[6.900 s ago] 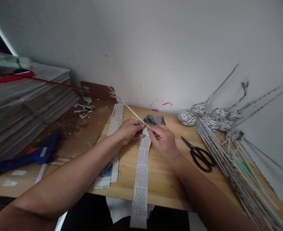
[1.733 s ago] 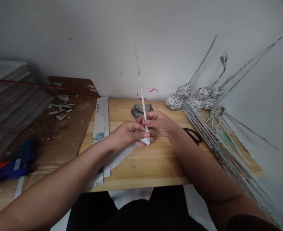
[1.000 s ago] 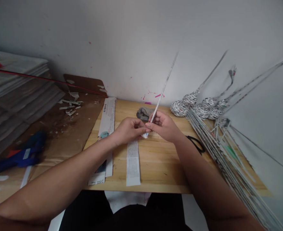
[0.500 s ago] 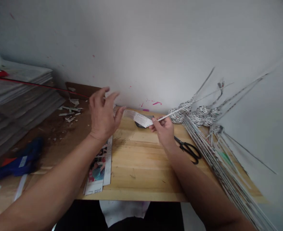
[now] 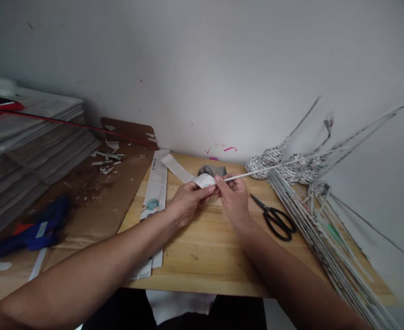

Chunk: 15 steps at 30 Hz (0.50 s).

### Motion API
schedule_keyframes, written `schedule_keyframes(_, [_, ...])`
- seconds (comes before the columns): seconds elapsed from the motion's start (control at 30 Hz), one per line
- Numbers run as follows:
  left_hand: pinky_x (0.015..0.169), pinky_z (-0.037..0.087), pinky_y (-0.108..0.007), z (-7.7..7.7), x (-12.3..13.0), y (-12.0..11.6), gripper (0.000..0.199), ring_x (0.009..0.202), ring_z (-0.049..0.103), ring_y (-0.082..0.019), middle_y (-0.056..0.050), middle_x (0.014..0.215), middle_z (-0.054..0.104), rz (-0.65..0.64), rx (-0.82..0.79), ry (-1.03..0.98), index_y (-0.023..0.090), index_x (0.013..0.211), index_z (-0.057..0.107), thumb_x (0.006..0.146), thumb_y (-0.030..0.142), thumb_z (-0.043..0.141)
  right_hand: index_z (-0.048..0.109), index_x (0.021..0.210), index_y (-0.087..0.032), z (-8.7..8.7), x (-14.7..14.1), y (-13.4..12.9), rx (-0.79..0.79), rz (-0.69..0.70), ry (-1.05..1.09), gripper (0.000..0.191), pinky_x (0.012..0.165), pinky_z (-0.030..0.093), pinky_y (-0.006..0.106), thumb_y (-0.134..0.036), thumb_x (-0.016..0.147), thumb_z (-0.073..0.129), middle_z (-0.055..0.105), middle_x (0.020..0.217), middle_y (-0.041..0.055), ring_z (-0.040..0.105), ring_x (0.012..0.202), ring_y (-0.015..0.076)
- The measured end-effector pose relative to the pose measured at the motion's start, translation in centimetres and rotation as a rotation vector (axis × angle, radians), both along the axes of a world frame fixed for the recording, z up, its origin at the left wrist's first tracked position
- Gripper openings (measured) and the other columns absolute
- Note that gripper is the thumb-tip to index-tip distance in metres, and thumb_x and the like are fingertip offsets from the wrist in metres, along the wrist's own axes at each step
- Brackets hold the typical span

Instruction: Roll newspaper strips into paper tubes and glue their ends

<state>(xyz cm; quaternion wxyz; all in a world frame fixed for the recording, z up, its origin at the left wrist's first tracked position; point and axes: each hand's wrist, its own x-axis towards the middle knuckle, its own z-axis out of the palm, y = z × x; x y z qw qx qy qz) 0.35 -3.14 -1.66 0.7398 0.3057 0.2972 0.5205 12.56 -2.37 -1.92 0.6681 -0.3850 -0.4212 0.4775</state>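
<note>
A printed paper strip runs into a thin rolled paper stick, which slants up to the right. My left hand pinches the strip where it meets the stick, thumb on top. Right beside it, my right hand is closed round the lower end of the stick. A small grey crumpled thing lies just behind my fingers, partly hidden. Left of my hands, flat paper strips lie stacked on the wooden board, partly under my left forearm.
Black scissors lie right of my right hand. Beyond them are a bundle of paper sticks and woven paper pieces. A blue glue gun, paper scraps and a tall newspaper stack occupy the left.
My left hand has come down and right from mid-air and closed on the strip beside my right hand. The view has shifted slightly.
</note>
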Motion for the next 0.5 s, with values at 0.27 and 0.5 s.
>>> schedule_keyframes(0.27, [0.068,0.047,-0.02,0.3,-0.1,0.0,0.021,0.07,0.061,-0.009,-0.005,0.079,0.07,0.045,-0.011,-0.091,0.01,0.088,0.073,0.07,0.018,0.08,0.05,0.081,-0.02,0.5,-0.4,-0.8,-0.097,0.08,0.079,0.035,0.05,0.045,0.018,-0.027,0.068,0.081,0.066,0.061,-0.0046,0.059,0.053,0.0081])
schedule_keyframes(0.5, [0.064,0.049,-0.018,0.9,-1.0,1.1,0.014,0.066,0.061,-0.008,-0.003,0.076,0.069,0.166,-0.058,-0.072,0.009,0.081,0.071,0.069,0.012,0.078,0.055,0.082,-0.019,0.5,-0.4,-1.2,-0.209,0.22,-0.15,0.03,0.045,0.044,0.021,-0.041,0.076,0.073,0.065,0.065,-0.0021,0.058,0.051,0.0105])
